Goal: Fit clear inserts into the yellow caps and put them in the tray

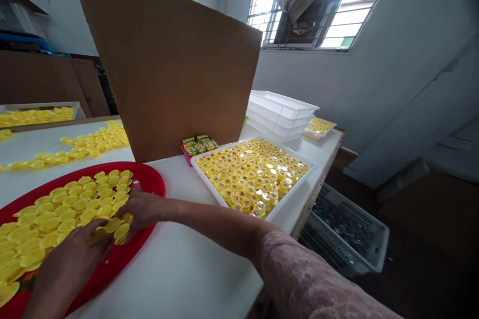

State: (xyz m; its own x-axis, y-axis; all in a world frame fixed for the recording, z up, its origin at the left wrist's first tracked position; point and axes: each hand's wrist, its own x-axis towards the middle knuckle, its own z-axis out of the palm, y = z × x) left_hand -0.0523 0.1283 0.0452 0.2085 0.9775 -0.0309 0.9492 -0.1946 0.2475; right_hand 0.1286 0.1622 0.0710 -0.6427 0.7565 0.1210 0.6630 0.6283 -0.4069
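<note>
A round red tray (154, 179) at the lower left holds several overlapping layers of small yellow plastic discs (48, 224). My right hand (140, 211) reaches across the tray's near right side, fingers curled around a few loose yellow discs (121, 231). Close by on the left, my left hand (71, 259) has its thumb and fingers closed on more of these discs. The two hands almost meet, and their fingertips are partly hidden by the discs. Right of them, a white tray (220, 198) is filled with yellow discs bearing round printed stickers (250, 174).
A tall cardboard panel (175, 70) stands behind the trays. Small green-and-yellow packs (200, 146) sit in a pink box. Stacked white trays (282, 112) stand at the back right. More yellow discs (93, 143) lie on the left. A crate (348, 227) is on the floor.
</note>
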